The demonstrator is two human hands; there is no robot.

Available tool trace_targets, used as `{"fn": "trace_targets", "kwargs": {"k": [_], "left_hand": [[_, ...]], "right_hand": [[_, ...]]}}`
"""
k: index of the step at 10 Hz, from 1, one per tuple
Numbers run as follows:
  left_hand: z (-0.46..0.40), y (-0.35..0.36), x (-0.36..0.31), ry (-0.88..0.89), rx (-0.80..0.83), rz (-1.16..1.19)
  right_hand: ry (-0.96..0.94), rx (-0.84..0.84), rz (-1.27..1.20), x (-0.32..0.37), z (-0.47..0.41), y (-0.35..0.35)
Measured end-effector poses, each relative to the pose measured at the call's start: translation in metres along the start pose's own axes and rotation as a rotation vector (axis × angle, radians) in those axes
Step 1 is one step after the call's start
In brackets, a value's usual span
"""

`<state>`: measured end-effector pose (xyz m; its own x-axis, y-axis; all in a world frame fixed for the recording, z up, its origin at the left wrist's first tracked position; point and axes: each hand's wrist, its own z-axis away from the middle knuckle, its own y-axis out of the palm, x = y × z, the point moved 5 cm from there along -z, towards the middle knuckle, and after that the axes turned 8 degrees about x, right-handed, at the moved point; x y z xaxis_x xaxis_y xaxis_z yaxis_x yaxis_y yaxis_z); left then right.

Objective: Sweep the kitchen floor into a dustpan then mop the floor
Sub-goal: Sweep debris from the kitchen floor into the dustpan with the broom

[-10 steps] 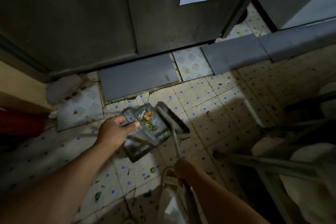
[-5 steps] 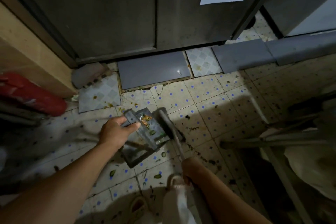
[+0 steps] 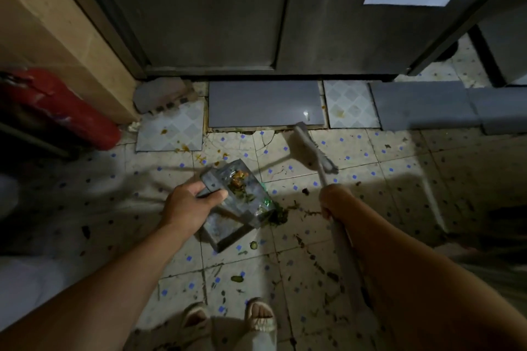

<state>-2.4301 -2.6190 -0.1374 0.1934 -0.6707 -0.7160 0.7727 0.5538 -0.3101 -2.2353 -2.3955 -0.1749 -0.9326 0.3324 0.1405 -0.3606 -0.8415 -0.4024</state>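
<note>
Left hand [image 3: 191, 206] gripping the dustpan [image 3: 228, 202] at its upper edge, thumb curling over the near side, fingers wrapping underneath; holding the pan tilted, lower lip resting on the floor [image 3: 399, 168]. Carrying inside the pan: a clump of orange and green food scraps [image 3: 239, 179] toward the upper part, more green bits lower down, plus a scrap of green wrapper [image 3: 266, 202] near the lip. Lying just beside the lip, on the tiles and outside the pan, a dark green heap of debris [image 3: 278, 215]. Right hand [image 3: 335, 202] closing around the broom [image 3: 310, 151] handle, fingers curling round the shaft; handle running back along the right forearm. Broom head hanging well apart from the pan, up and to the right, near the grey tile [image 3: 265, 102] at the foot of the metal door [image 3: 228, 8]; touching the floor or floating above it, cannot tell, head blurring. Scattering across the blue-dotted tiles: dark specks, green slices [image 3: 236, 278] between pan and feet, orange smears near the patterned tile [image 3: 174, 128]. Standing at the bottom edge, two feet in pale sandals [image 3: 258, 313]. Lying at far left against the tan wall, a red cylinder [image 3: 57, 105].
</note>
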Motion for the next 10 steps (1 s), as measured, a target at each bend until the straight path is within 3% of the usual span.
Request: {"fn": "trace_targets", "kwargs": {"k": [1,4,6,7,9,10], "left_hand": [[0.003,0.008,0.002,0.006,-0.025,0.006],[0.022,0.008,0.013,-0.057,-0.041,0.007],[0.046,0.006,0.019,-0.046,-0.015,-0.008],[0.058,0.003,0.028,-0.049,0.008,-0.006],[0.068,-0.009,0.055,-0.040,0.033,-0.038],[0.072,-0.015,0.072,-0.024,0.033,-0.024]], "right_hand": [[-0.034,0.075,0.060,-0.006,-0.009,0.006],[0.143,0.298,-0.039,-0.077,0.048,0.093],[0.010,0.346,0.043,-0.092,0.084,0.103],[-0.083,0.269,-0.021,-0.102,0.099,0.094],[-0.044,0.084,-0.065,-0.103,0.101,0.065],[0.001,0.095,0.084,-0.096,0.085,0.069]]}}
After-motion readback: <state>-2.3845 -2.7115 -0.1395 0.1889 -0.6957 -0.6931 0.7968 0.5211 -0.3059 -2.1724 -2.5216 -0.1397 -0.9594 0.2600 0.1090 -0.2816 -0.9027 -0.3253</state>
